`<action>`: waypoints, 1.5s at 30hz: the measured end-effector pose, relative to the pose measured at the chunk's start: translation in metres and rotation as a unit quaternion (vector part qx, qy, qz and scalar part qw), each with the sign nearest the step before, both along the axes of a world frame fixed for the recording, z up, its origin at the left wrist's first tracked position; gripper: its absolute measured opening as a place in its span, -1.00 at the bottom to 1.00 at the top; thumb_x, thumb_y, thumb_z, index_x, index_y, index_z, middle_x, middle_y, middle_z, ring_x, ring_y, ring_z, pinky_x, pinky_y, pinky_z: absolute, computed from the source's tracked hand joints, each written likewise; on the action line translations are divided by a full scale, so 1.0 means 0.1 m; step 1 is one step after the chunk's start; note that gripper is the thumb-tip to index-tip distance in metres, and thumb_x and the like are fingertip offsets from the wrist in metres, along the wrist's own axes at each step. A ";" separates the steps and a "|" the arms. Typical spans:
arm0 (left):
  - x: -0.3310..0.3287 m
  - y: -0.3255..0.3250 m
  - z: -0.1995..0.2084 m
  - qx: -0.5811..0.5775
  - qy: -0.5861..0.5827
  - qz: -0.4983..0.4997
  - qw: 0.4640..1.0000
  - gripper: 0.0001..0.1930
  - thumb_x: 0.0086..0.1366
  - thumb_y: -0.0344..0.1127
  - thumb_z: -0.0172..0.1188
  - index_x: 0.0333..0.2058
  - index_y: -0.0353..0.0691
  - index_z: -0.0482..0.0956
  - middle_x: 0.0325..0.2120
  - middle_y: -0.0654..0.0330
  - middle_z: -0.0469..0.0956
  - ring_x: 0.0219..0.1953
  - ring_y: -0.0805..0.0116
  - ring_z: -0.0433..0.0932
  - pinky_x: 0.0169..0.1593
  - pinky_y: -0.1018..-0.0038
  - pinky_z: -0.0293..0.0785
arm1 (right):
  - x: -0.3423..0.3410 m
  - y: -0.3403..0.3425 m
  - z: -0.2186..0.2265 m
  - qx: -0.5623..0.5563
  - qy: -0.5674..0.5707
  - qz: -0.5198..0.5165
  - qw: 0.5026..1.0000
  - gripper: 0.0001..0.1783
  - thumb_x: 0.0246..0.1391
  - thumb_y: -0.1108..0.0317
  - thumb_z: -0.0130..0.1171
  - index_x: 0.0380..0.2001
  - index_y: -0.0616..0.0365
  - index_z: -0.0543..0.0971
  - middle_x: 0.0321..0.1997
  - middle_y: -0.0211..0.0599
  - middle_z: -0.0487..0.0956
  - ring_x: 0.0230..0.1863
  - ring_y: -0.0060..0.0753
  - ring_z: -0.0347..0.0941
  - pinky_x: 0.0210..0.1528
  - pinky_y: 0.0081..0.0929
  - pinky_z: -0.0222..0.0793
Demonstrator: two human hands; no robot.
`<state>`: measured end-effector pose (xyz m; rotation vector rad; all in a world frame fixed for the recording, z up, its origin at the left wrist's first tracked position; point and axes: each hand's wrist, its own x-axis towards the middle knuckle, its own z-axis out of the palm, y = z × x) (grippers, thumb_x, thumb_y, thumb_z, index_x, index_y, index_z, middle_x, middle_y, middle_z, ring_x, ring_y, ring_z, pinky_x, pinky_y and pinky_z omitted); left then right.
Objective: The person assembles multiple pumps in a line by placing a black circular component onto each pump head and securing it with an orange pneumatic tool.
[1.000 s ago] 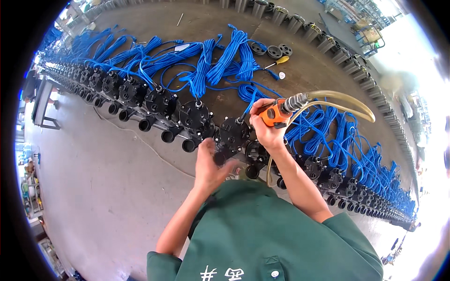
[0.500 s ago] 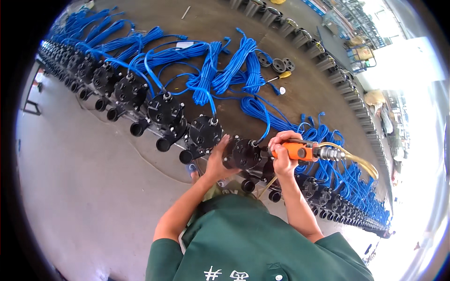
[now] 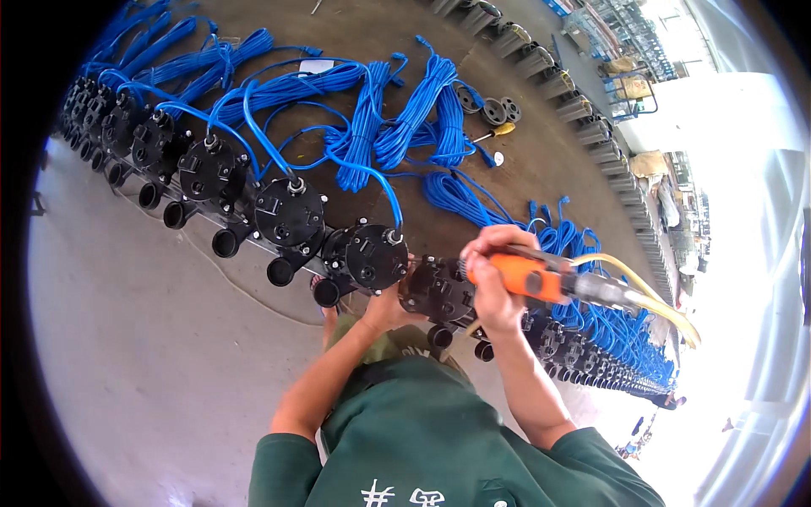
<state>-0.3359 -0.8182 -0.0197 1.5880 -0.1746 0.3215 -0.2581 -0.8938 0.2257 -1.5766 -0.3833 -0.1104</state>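
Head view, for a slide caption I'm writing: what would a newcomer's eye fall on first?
Probably the orange tool in the right hand, right of centre. Next, blue cable bundles lie across the brown surface, many at upper centre. A row of black units slants from upper left to lower right, the left hand near its middle.

The left hand's (image 3: 389, 311) fingers are partly hidden among the black motors (image 3: 367, 256). The right hand (image 3: 494, 287) covers part of the orange tool (image 3: 534, 279), whose metal coupling (image 3: 601, 290) is blurred. The near edge cuts off the green shirt (image 3: 410, 422).
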 end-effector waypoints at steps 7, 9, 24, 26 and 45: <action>-0.07 -0.03 0.00 -0.034 0.106 -0.047 0.993 0.21 -0.41 -0.19 0.69 0.27 -0.24 0.17 0.23 -0.09 0.31 0.22 -0.03 0.40 0.24 0.21 0.38 | 0.10 -0.03 -0.19 -0.031 0.033 -0.015 0.999 -0.67 0.02 0.56 0.05 -0.08 0.32 0.41 -0.26 -0.13 0.53 -0.41 -0.46 0.45 -0.26 -0.42 0.49; -0.06 -0.06 0.02 -0.024 0.087 -0.022 0.996 0.18 -0.42 -0.22 0.69 0.25 -0.27 0.20 0.22 -0.08 0.35 0.21 -0.04 0.43 0.21 0.20 0.42 | 0.06 -0.05 -0.05 0.034 0.031 -0.029 0.999 -0.62 -0.03 0.57 0.07 -0.06 0.32 0.43 -0.28 -0.14 0.54 -0.42 -0.47 0.46 -0.27 -0.41 0.49; -0.97 -1.06 0.58 0.223 0.068 0.196 0.952 -0.50 0.04 -0.43 0.38 -0.03 -0.36 0.43 -0.20 -0.05 0.47 -0.15 -0.03 0.50 -0.11 0.18 0.48 | -0.69 -1.89 0.14 0.022 -0.021 0.040 0.999 -0.72 0.11 0.49 0.15 -0.10 0.23 0.41 -0.23 -0.21 0.53 -0.40 -0.55 0.43 -0.38 -0.61 0.38; -0.93 -1.29 0.37 0.179 0.154 0.167 0.957 -0.53 0.08 -0.44 0.36 -0.02 -0.35 0.46 -0.24 -0.01 0.50 -0.24 0.03 0.53 -0.12 0.23 0.49 | -0.59 -1.89 0.14 0.046 -0.011 0.073 0.996 -0.74 0.16 0.50 0.14 -0.08 0.27 0.43 -0.16 -0.20 0.56 -0.36 -0.57 0.48 -0.37 -0.62 0.38; -0.80 -1.49 0.04 0.262 0.086 0.250 0.928 -0.84 0.16 -0.41 0.29 -0.27 -0.26 0.69 -0.32 0.09 0.64 -0.33 -0.02 0.64 -0.24 0.22 0.59 | -0.64 -1.80 -0.08 0.127 0.037 0.254 0.958 -0.70 0.11 0.60 0.06 -0.06 0.28 0.41 -0.24 -0.22 0.52 -0.42 -0.58 0.43 -0.35 -0.57 0.44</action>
